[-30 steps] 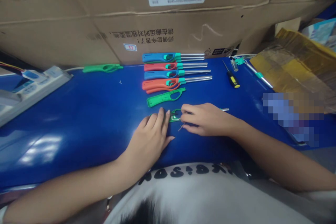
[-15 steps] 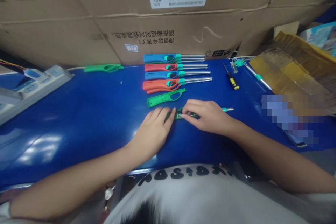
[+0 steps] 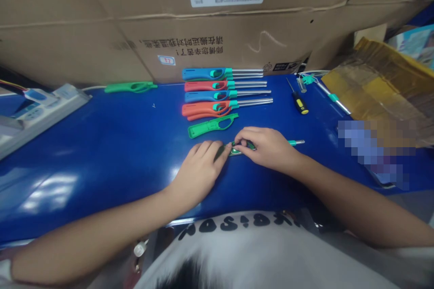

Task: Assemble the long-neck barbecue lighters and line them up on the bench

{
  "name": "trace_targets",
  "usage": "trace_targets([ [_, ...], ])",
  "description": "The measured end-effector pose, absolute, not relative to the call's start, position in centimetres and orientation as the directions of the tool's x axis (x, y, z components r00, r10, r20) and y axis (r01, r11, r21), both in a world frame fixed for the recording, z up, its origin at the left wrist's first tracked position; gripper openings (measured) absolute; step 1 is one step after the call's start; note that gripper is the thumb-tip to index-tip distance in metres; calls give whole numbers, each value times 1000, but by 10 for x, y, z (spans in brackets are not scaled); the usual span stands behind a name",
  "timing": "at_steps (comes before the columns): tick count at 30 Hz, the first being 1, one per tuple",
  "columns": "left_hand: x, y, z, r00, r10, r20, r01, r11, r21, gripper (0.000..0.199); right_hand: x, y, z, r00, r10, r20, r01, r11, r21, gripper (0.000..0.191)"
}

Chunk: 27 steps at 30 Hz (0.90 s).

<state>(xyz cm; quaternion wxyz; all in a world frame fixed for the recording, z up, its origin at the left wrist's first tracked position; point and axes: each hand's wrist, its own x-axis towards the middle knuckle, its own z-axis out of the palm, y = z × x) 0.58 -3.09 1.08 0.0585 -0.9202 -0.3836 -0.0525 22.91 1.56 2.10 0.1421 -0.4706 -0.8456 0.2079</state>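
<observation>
1. Green lighter shell (image 3: 241,147) lies between both hands on the blue workbench (image 3: 84,153), toward the near edge.
2. Right hand (image 3: 266,146) clenches its right end; a teal-collared metal rod (image 3: 296,142) sticks out rightward.
3. Left hand (image 3: 198,171) rests against its left end; whether it grips, I cannot tell.
4. Second green shell (image 3: 213,125) lies just farther away, beside 4 blue and orange lighters (image 3: 210,92).

Yellow-handled screwdriver (image 3: 300,104), power strip (image 3: 50,109), cardboard carton (image 3: 101,40)
</observation>
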Motion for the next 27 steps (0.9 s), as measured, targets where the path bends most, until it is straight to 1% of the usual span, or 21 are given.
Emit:
trace_targets([
  [3, 6, -31, 12, 712, 690, 133, 701, -708, -82, 46, 229, 15, 20, -534, 843, 62, 728, 496, -474, 10],
  [5, 7, -32, 12, 722, 682, 121, 692, -714, -106, 46, 229, 14, 18, -562, 823, 77, 720, 533, -443, 13],
  [7, 7, -34, 13, 729, 675, 114, 685, -714, -144, 46, 229, 13, 17, -597, 798, 81, 725, 580, -371, 17],
  [9, 8, -36, 14, 735, 667, 120, 677, -715, -176, 45, 228, 12, 17, -627, 776, 74, 736, 621, -271, 21],
  [12, 8, -37, 14, 742, 655, 139, 670, -720, -184, 43, 226, 10, 18, -656, 752, 64, 740, 658, -138, 25],
  [15, 7, -37, 15, 744, 649, 157, 668, -721, -184, 42, 224, 9, 18, -691, 721, 57, 718, 693, -56, 26],
  [17, 7, -37, 15, 747, 644, 168, 665, -723, -188, 41, 223, 8, 17, -712, 700, 55, 700, 714, -28, 25],
  [20, 8, -36, 16, 739, 653, 163, 673, -716, -184, 40, 221, 8, 18, -710, 703, 46, 702, 711, -29, 25],
  [22, 9, -37, 16, 723, 671, 167, 691, -702, -174, 39, 221, 8, 19, -687, 726, 31, 724, 688, -58, 26],
  [27, 9, -38, 16, 692, 691, 209, 719, -684, -119, 38, 223, 11, 24, -631, 776, -20, 759, 612, -223, 22],
])
